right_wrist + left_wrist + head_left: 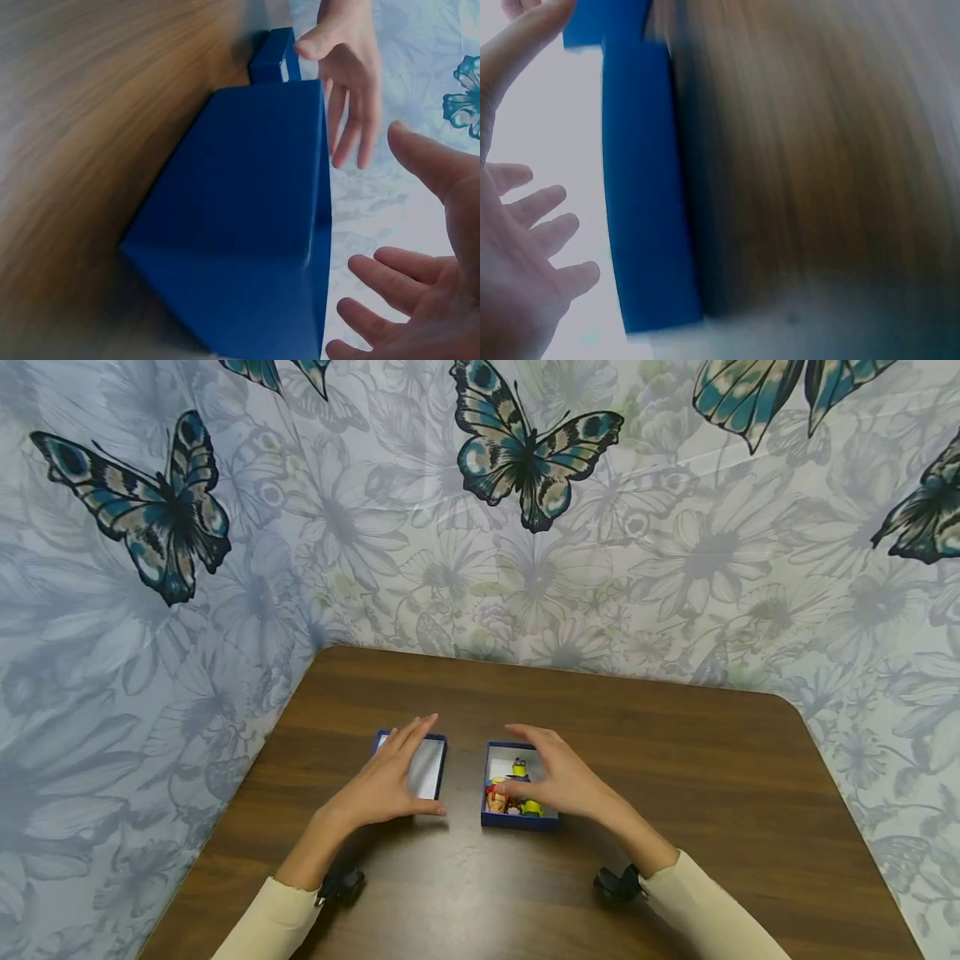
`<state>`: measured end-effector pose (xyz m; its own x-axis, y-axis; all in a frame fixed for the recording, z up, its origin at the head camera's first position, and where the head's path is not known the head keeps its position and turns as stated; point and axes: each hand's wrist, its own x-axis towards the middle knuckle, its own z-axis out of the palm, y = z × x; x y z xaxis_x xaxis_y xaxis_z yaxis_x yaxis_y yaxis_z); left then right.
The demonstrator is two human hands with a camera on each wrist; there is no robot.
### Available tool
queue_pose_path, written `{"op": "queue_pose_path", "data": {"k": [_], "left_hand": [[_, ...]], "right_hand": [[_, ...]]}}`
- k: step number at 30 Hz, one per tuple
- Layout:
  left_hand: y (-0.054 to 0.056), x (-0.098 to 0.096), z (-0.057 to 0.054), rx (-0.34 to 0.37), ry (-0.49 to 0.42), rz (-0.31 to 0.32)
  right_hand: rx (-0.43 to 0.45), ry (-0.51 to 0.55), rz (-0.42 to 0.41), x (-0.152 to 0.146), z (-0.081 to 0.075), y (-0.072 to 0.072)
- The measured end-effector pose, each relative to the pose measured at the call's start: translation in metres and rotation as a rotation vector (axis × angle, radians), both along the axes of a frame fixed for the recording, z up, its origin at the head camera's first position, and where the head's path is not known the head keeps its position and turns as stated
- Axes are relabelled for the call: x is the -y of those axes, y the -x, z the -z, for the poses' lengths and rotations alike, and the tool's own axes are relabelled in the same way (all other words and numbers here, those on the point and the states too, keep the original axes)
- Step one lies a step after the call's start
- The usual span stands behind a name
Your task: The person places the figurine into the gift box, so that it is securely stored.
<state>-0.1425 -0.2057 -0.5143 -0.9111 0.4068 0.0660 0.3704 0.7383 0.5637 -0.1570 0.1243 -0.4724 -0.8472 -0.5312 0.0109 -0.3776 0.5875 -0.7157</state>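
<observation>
Two shallow blue pieces with white insides sit side by side on the table. The left one, a tray or lid [427,768], lies under and beyond my left hand [384,782], whose fingers are spread above it. The right one, a box [517,821], contains several small toy figures [519,767], yellow, red and green. Over that box hovers my right hand [562,777], thumb and fingers apart, partly covering the figures. From the right wrist view, the blue box [232,172] stands beside the outstretched right hand [420,300]. Neither hand grips anything.
The pieces rest on a brown wooden table [675,760] with rounded back corners. Behind it hangs a floral cloth [712,560] with blue-green butterflies. A black wrist device [341,887] is worn on the left wrist, another device [619,884] on the right.
</observation>
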Motion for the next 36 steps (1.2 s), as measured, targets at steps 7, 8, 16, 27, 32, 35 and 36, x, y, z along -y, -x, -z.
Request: {"op": "queue_pose_path", "data": {"k": [7, 8, 16, 27, 32, 35, 36], "left_hand": [[0.002, 0.046, 0.004, 0.056, 0.019, -0.078], [0.002, 0.051, 0.005, 0.067, 0.018, -0.081], [0.006, 0.074, 0.012, 0.154, 0.037, -0.075], [0.008, 0.083, 0.017, 0.179, 0.084, -0.066], [0.008, 0.085, 0.019, 0.166, 0.098, -0.064], [0.006, 0.086, 0.018, 0.160, 0.099, -0.065], [0.006, 0.086, 0.018, 0.157, 0.101, -0.065]], "right_hand": [[0.013, -0.078, -0.109, 0.024, -0.007, 0.005], [0.019, -0.096, -0.119, 0.028, -0.008, 0.006], [0.034, -0.181, -0.131, 0.066, -0.006, 0.017], [0.007, -0.529, -0.147, 0.116, 0.000, 0.031], [-0.023, -0.638, -0.155, 0.123, 0.005, 0.030], [-0.035, -0.641, -0.152, 0.126, 0.005, 0.030], [-0.035, -0.641, -0.149, 0.127, 0.005, 0.031]]}}
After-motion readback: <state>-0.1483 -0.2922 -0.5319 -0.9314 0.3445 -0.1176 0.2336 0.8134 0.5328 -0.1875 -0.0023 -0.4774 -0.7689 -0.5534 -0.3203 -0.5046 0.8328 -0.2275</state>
